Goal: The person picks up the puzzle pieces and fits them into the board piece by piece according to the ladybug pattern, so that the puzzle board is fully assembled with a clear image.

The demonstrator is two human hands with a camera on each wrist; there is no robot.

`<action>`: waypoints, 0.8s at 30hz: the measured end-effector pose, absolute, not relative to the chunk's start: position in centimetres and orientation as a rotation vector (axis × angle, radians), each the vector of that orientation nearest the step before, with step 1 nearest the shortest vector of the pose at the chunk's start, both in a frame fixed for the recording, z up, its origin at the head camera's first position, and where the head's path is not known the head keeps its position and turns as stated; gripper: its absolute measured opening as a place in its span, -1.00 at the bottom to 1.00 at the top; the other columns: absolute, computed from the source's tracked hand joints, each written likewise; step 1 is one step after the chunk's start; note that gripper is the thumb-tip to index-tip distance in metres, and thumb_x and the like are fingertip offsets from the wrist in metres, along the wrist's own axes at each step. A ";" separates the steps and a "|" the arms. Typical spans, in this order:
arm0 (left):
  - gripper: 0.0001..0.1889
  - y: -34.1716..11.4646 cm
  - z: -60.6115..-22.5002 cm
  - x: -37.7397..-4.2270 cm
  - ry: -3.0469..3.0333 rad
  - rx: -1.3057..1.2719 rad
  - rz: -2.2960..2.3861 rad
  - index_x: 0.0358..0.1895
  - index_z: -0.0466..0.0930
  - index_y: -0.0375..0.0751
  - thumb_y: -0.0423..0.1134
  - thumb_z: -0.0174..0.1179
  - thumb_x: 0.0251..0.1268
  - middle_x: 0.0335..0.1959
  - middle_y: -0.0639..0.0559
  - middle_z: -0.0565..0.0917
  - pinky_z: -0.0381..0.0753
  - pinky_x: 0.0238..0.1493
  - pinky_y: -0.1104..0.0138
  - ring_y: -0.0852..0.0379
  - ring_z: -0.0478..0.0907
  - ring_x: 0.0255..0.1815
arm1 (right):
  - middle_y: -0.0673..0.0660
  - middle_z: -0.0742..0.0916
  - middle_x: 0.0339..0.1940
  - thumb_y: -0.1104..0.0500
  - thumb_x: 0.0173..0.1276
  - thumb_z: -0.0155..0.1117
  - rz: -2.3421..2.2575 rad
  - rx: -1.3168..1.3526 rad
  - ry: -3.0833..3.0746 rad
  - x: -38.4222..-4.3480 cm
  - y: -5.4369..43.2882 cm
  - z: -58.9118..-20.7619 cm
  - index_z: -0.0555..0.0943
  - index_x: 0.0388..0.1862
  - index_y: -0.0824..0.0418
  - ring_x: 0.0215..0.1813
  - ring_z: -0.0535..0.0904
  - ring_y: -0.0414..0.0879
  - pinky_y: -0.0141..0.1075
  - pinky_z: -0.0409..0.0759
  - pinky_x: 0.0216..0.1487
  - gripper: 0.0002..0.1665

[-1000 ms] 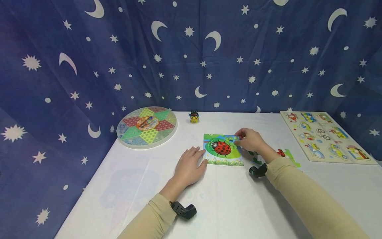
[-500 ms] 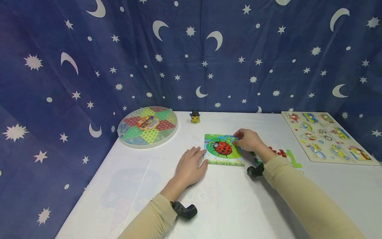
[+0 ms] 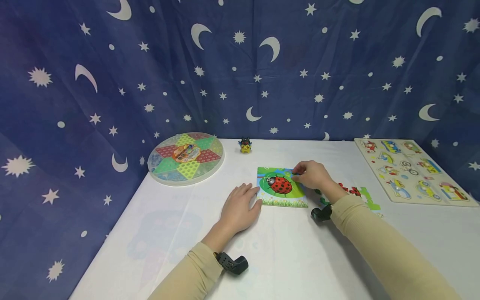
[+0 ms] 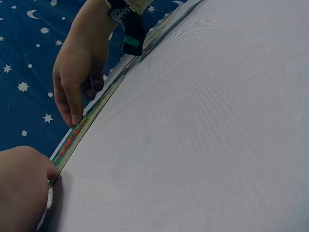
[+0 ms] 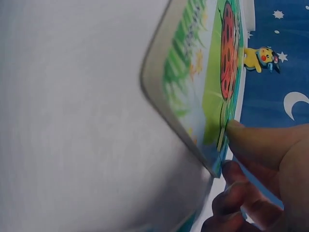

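A square ladybug jigsaw puzzle [image 3: 283, 203] lies on the white table between the two hands. My left hand [image 3: 239, 209] rests on the table with its fingers at the puzzle's left edge. At the upper right corner, the thumb and fingers of my right hand [image 3: 314, 176] pinch a puzzle piece, mostly hidden behind them. From the right wrist, the thumb [image 5: 258, 145] shows against the corner of the puzzle board [image 5: 181, 94], other fingers curled beside it. Loose puzzle pieces [image 3: 366, 197], green and red, lie right of the puzzle, partly covered by the right arm.
A round Chinese checkers board [image 3: 187, 171] stands at the back left. Near the curtain is a small yellow figurine [image 3: 245, 146]. To the right lies a beige peg puzzle board [image 3: 408, 183] with vehicle pictures. A blue curtain [image 3: 225, 75] closes off the back.
My right hand has shifted slightly left and stays at the puzzle's upper right corner. More loose red pieces show behind its wrist. The left hand keeps its place.
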State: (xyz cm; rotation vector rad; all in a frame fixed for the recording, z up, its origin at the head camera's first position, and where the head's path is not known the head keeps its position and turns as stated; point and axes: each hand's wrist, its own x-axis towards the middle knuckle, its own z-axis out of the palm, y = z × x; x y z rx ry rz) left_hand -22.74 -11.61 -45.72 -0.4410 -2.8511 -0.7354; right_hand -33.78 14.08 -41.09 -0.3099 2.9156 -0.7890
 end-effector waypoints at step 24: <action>-0.49 -11.6 -45.7 -22.6 -2.839 -0.452 -0.736 0.41 0.52 -0.15 -0.01 0.06 0.54 0.46 -0.16 0.45 0.09 0.60 0.06 -0.13 0.24 0.55 | 0.20 0.73 -0.06 0.07 0.49 0.27 -0.767 -0.247 2.875 -33.2 19.0 -40.0 0.72 0.07 0.23 -0.13 0.56 0.07 -0.15 0.60 -0.18 -0.67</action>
